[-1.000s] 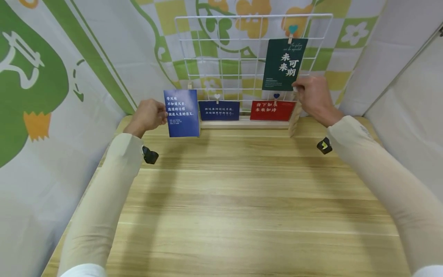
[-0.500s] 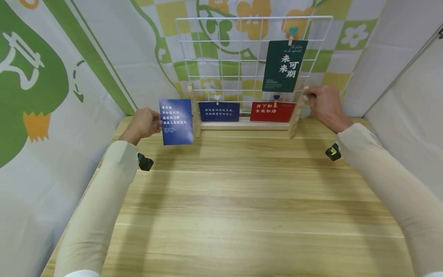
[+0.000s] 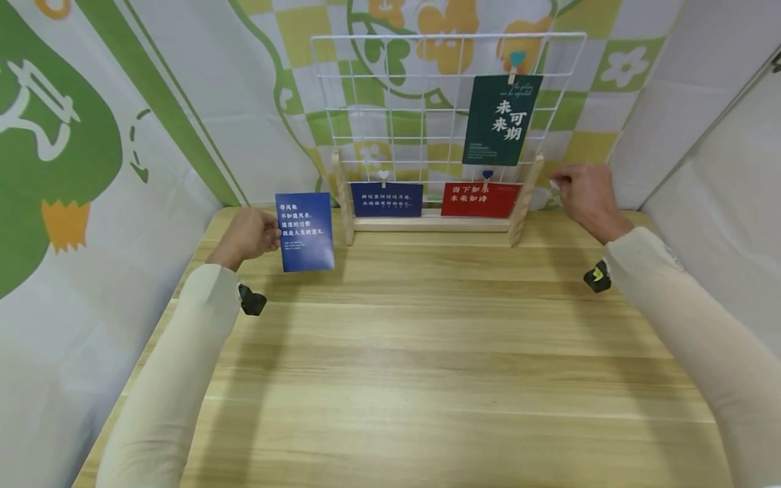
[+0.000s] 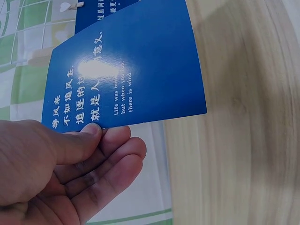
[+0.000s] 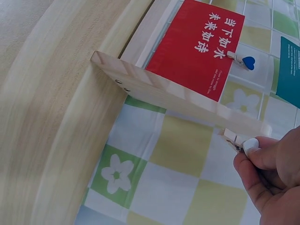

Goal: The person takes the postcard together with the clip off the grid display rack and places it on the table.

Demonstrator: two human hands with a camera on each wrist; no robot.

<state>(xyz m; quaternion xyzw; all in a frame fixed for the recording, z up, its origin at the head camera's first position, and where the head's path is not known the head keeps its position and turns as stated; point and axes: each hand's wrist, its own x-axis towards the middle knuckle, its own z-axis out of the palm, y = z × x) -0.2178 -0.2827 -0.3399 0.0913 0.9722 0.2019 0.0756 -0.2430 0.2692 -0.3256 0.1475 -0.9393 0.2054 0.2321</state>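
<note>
Glossy blue rectangular card [image 4: 154, 70] in left grip [image 3: 247, 235]; wooden clip [image 5: 241, 141], right grip [image 3: 588, 196].

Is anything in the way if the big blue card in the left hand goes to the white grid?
Straight across in the head view, the left wooden post stands between the big blue card in the left hand and the white grid. In front of that post, nothing visible seems to block the card.
</note>
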